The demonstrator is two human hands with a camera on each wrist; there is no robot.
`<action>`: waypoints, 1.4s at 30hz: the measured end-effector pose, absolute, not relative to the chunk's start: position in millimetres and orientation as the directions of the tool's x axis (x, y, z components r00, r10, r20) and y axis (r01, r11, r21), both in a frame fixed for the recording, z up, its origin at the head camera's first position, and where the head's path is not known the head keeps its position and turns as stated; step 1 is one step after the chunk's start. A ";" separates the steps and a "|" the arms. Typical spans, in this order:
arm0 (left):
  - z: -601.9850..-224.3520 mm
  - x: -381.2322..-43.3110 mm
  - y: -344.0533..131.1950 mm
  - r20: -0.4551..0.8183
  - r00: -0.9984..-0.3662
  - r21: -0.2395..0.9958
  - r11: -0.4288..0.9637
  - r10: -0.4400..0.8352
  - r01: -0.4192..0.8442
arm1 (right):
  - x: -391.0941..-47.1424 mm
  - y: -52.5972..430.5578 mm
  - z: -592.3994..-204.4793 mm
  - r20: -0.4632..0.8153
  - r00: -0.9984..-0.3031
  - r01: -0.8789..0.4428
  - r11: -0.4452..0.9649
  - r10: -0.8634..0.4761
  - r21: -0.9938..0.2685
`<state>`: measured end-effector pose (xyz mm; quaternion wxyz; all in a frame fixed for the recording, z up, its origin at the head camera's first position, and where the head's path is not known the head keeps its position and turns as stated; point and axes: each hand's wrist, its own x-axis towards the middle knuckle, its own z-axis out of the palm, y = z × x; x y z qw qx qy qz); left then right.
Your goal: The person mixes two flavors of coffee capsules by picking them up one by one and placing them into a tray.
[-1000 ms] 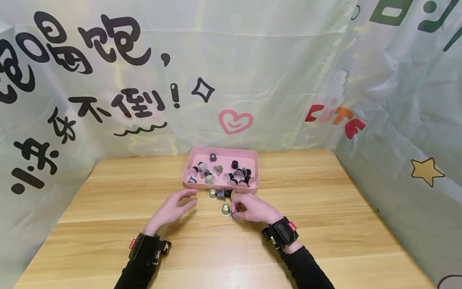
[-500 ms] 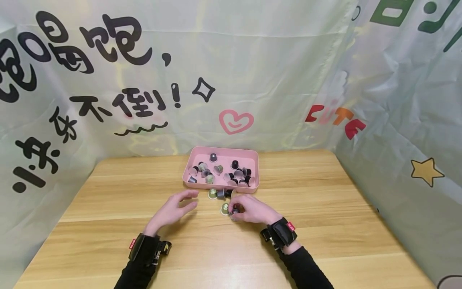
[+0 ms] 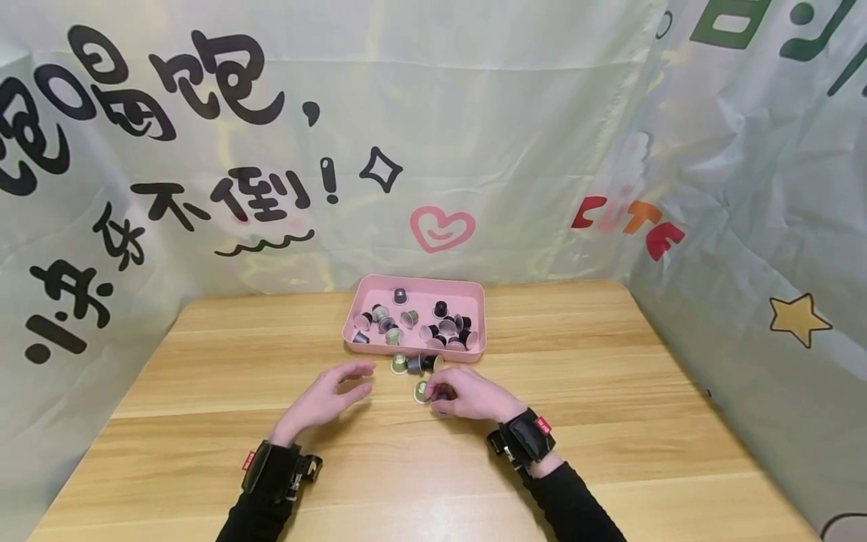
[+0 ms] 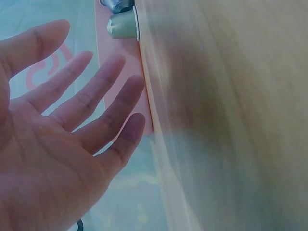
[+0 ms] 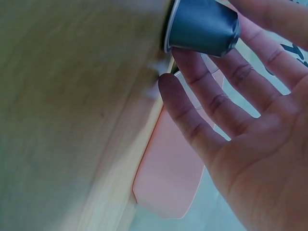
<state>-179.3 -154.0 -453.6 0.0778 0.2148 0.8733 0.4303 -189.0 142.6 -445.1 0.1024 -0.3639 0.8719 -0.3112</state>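
Note:
My right hand (image 3: 470,393) curls its thumb and fingers round a dark coffee capsule (image 5: 202,26), which stands rim down at table level in the right wrist view. From the head, that capsule is mostly hidden by the hand. A green capsule (image 3: 421,392) sits right at the right fingertips. My left hand (image 3: 328,395) hovers palm inward with loosely bent fingers and nothing in it. Closest to it are another green capsule (image 3: 399,364), a dark blue-grey capsule (image 3: 415,364) and a black capsule (image 3: 430,363) lying on its side, in a row before the pink tray (image 3: 415,352).
Several capsules, black, grey and pale green, lie scattered inside the tray at the back of the wooden table (image 3: 379,482). A printed cloth (image 3: 528,150) hangs behind the table and along its right side. Both wrists wear black camera straps.
The right hand has shifted slightly left and toward the body, its fingertips now overlapping the near green capsule. My left hand has drifted a little to the right. The tray and its capsules stay put.

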 end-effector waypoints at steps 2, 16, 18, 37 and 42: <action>-454.2 -179.1 -153.7 0.051 -0.895 0.785 0.536 0.443 0.310 | -188.9 142.6 -445.7 0.052 -0.713 -0.574 0.540 -0.699 -0.615; -451.8 -178.2 -152.9 0.045 -0.897 0.792 0.532 0.439 0.300 | -188.9 142.6 -446.7 0.065 -0.713 -0.580 0.535 -0.698 -0.614; -451.8 -178.3 -153.2 0.045 -0.897 0.791 0.533 0.439 0.301 | -189.2 143.0 -446.7 0.059 -0.711 -0.574 0.530 -0.700 -0.624; -450.9 -178.1 -155.4 0.051 -0.897 0.797 0.524 0.439 0.301 | -188.7 145.4 -442.2 -0.003 -0.736 -0.531 0.581 -0.677 -0.616; -451.4 -179.0 -156.1 0.048 -0.898 0.795 0.527 0.437 0.299 | -190.1 147.6 -441.1 0.029 -0.749 -0.537 0.581 -0.662 -0.611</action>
